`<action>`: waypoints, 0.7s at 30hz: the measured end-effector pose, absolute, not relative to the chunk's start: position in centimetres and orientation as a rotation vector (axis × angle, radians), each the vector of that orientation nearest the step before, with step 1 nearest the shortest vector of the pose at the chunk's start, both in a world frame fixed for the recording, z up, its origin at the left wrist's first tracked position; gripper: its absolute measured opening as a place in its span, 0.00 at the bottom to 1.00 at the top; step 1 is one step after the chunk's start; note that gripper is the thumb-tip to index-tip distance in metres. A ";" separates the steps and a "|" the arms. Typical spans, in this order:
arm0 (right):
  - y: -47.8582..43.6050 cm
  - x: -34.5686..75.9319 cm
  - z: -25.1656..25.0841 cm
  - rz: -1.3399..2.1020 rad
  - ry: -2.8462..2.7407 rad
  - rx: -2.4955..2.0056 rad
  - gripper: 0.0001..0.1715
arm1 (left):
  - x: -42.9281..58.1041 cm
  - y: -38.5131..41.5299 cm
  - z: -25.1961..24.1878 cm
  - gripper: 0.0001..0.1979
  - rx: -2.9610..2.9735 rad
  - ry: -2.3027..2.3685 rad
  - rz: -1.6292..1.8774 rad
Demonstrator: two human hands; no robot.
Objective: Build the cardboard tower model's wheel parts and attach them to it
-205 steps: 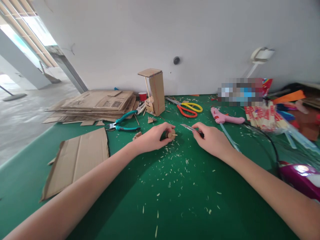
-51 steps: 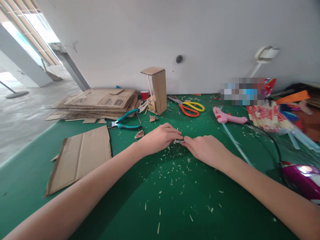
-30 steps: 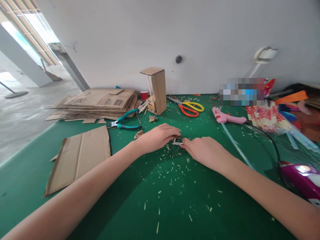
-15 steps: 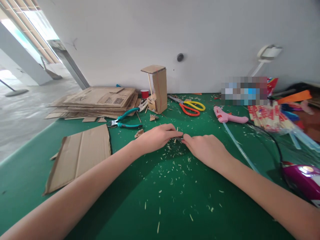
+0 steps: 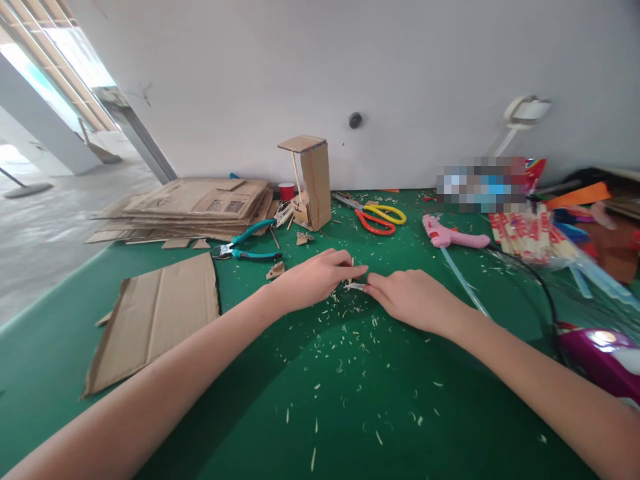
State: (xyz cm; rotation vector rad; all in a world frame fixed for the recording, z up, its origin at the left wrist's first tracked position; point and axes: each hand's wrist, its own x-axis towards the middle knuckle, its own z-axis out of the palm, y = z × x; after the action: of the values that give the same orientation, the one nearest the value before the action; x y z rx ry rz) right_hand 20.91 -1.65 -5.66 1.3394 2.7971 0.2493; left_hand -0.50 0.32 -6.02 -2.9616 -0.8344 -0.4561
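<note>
On the green table [image 5: 320,427], my left hand [image 5: 327,275] is closed round a thin pale wooden stick [image 5: 352,264], most of it hidden by the fingers. Just to its right, my right hand [image 5: 400,293] pinches a small metal blade [image 5: 356,287] whose tip points left toward the stick. Pale wood shavings [image 5: 345,347] lie scattered beneath and in front of both hands. Behind them stands a small cardboard structure [image 5: 316,183] with a flat top and a thin stick at its side.
Teal-handled pliers [image 5: 250,243], a cardboard sheet [image 5: 155,320] and stacked cardboard [image 5: 200,203] are on the left. Scissors [image 5: 377,217] lie at the back. Rightward are a pink glue gun [image 5: 453,237], its black cord, packaged sticks [image 5: 530,233] and a purple device [image 5: 600,357].
My right hand has shifted slightly down, and the blade now shows more below my left fingers. The whole view has moved a little.
</note>
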 end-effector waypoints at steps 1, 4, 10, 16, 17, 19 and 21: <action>-1.6 20.9 -5.6 0.238 2.797 1.340 0.25 | -0.5 0.3 -6.0 0.23 -2.961 -0.826 -0.444; -1.7 20.9 -5.4 0.200 2.787 1.323 0.25 | -0.4 0.1 -5.9 0.23 -2.954 -0.819 -0.415; -1.9 21.1 -5.5 0.196 2.794 1.362 0.24 | -0.4 0.2 -5.8 0.22 -2.967 -0.856 -0.431; -1.9 20.8 -6.1 0.519 2.707 1.488 0.21 | -0.4 0.3 -5.5 0.19 -2.938 -0.918 -0.470; -1.9 20.6 -6.1 0.539 2.704 1.498 0.21 | -0.4 0.3 -5.4 0.17 -2.925 -0.932 -0.471; -1.9 20.3 -6.2 0.557 2.715 1.499 0.21 | -0.4 0.3 -5.2 0.13 -2.896 -0.936 -0.448; -2.0 20.1 -6.2 0.568 2.730 1.492 0.22 | -0.4 0.2 -4.9 0.13 -2.874 -0.930 -0.416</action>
State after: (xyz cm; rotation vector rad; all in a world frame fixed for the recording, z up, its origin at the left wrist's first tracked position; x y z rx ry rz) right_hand 20.10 -1.95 -6.22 1.4918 2.7299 0.5683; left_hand -0.41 0.19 -4.91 -2.8737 -0.9297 -0.4155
